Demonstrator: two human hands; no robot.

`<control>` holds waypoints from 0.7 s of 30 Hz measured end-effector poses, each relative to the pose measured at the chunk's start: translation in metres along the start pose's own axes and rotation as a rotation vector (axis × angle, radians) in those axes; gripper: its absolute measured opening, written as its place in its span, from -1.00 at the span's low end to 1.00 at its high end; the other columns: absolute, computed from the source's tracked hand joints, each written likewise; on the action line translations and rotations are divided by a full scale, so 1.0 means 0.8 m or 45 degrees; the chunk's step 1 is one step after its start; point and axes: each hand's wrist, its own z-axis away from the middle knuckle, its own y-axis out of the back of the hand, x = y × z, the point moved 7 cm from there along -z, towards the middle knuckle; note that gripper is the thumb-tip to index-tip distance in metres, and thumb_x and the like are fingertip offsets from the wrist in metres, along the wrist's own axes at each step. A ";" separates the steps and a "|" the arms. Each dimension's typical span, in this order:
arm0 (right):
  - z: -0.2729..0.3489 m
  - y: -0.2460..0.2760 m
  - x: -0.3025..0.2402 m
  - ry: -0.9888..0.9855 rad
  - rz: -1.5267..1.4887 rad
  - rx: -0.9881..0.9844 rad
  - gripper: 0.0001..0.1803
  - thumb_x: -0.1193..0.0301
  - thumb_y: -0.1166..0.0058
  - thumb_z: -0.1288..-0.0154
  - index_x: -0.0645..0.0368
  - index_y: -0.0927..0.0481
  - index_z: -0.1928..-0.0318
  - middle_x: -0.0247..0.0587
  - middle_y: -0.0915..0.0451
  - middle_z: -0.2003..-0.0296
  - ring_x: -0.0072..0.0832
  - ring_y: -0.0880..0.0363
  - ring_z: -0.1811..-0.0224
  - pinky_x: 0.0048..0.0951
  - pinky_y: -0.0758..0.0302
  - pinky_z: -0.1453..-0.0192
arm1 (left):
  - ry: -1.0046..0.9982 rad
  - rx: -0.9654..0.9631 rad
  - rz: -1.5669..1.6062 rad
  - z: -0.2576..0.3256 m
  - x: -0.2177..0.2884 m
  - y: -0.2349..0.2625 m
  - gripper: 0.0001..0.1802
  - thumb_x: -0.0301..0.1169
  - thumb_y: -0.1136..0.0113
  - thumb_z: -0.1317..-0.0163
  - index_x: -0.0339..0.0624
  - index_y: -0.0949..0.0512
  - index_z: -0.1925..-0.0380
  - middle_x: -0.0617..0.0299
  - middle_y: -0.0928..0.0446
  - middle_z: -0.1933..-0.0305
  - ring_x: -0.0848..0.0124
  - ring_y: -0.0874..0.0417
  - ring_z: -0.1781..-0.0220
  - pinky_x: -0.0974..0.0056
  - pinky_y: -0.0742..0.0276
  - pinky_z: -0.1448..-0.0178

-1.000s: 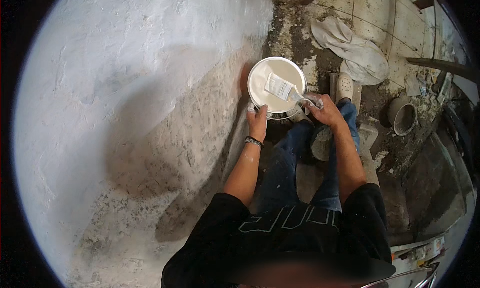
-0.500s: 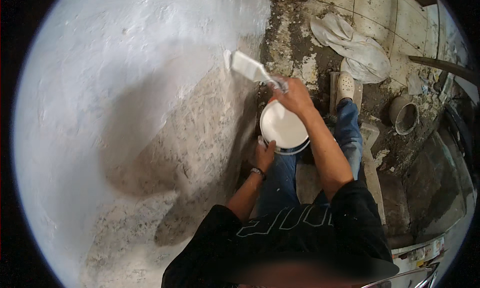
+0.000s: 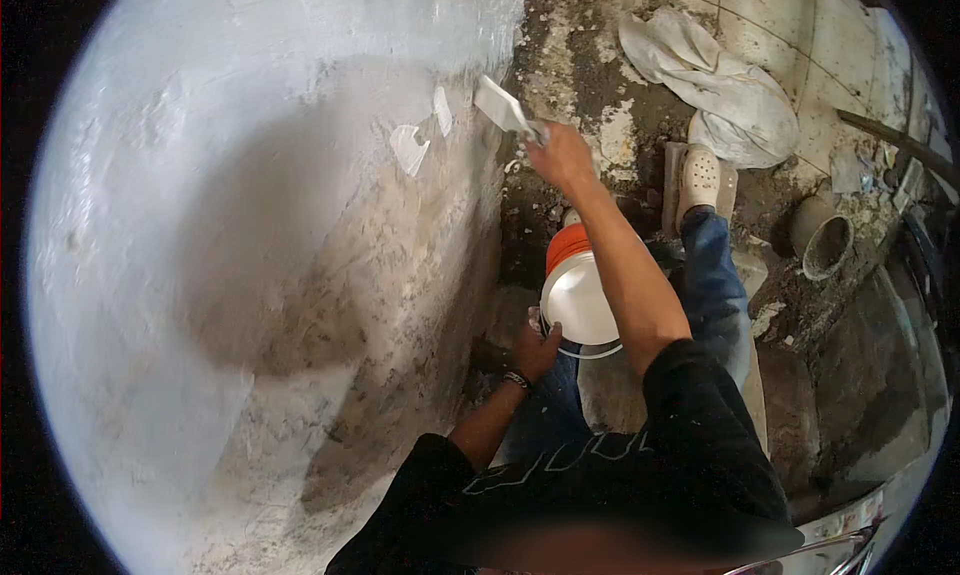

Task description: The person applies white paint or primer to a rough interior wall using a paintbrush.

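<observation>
My right hand is stretched forward and grips the handle of a wide brush whose white-loaded head meets the rough wall near its lower edge. Fresh white patches sit on the wall just left of the brush. My left hand holds the rim of an orange bucket full of white paint, low between my knees. My right forearm crosses over the bucket's right side.
The wall is partly white, partly bare grey-brown plaster. A crumpled white cloth lies on the dirty floor ahead. A grey pipe end sits at the right. My foot in a white shoe rests near the cloth.
The brush left the bucket and travelled up and forward to the wall, where white marks now show. The bucket, still in my left hand, dropped lower in view.
</observation>
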 end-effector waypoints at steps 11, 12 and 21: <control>-0.094 -0.044 0.118 -0.164 0.128 -0.186 -0.65 0.17 0.00 -0.15 0.08 -0.54 0.10 0.03 -0.58 0.31 -0.11 -0.58 0.25 -0.16 -0.51 0.13 | -0.097 -0.033 0.021 -0.020 0.006 -0.007 -0.58 -0.24 -0.14 -0.09 -0.33 -0.44 0.15 0.01 -0.56 0.51 0.23 -0.62 0.48 0.20 -0.47 0.43; -0.116 -0.052 0.123 -0.111 0.084 -0.199 -0.65 0.17 0.00 -0.15 0.08 -0.54 0.10 0.03 -0.58 0.31 -0.11 -0.58 0.25 -0.16 -0.51 0.13 | -0.089 0.057 0.012 -0.018 0.000 -0.003 -0.58 -0.24 -0.14 -0.09 -0.33 -0.44 0.15 0.01 -0.56 0.51 0.23 -0.62 0.48 0.20 -0.47 0.43; -0.227 -0.086 0.120 0.064 0.027 0.074 -0.67 0.23 0.05 -0.14 0.21 -0.55 0.20 0.04 -0.58 0.28 -0.11 -0.57 0.21 -0.18 -0.50 0.10 | -0.022 -0.013 -0.359 -0.017 -0.002 0.012 -0.64 -0.21 -0.17 -0.11 -0.33 -0.48 0.29 0.10 -0.53 0.59 0.35 -0.57 0.59 0.25 -0.43 0.51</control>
